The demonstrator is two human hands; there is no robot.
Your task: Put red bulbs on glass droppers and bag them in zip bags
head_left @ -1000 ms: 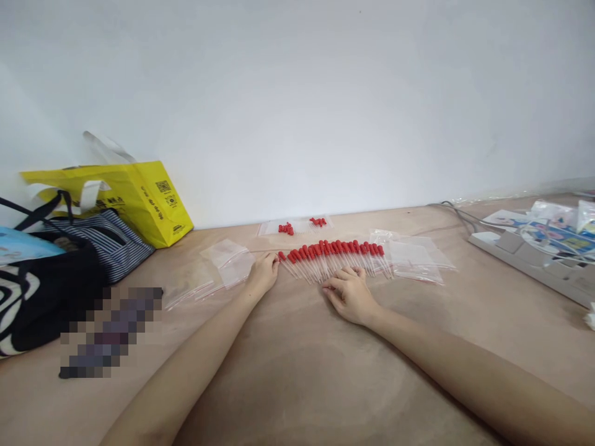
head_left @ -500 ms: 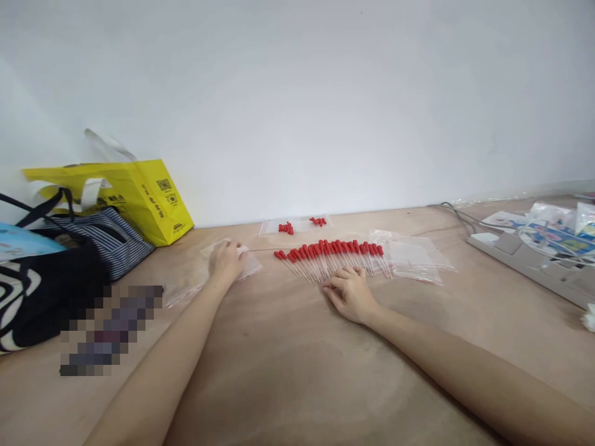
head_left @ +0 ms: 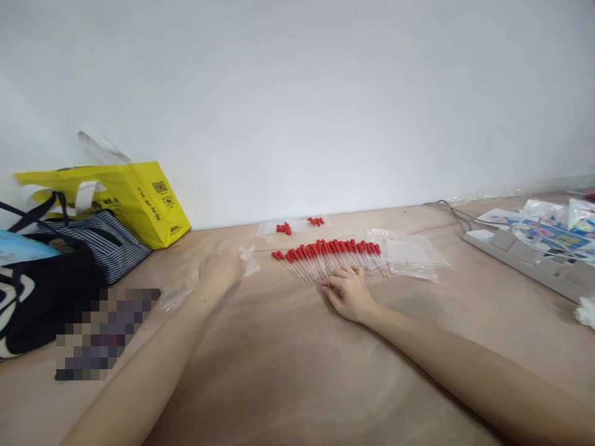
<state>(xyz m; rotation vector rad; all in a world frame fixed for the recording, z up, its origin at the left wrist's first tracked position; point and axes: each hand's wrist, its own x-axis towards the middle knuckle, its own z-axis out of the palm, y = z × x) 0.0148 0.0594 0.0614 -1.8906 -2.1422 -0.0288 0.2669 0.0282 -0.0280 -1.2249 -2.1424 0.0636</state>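
Note:
A fanned row of glass droppers with red rubber bulbs lies on the wooden table. At their lower tips rests my right hand, fingers curled and thumb against the index finger; whatever may be between them is hidden. My left hand is smeared by motion above clear zip bags on the left, and its fingers cannot be made out. A crumpled clear bag corner shows just right of it. More flat clear zip bags lie beside the droppers' right end.
By the wall lies a clear bag with several red-bulbed droppers in it. To the left stand a yellow bag, a striped pouch and a black bag. At right are a white power strip and packets.
My left hand has shifted slightly left and blurred over the clear bags. A bag corner beside it now looks more crumpled. My right hand keeps its place at the dropper tips.

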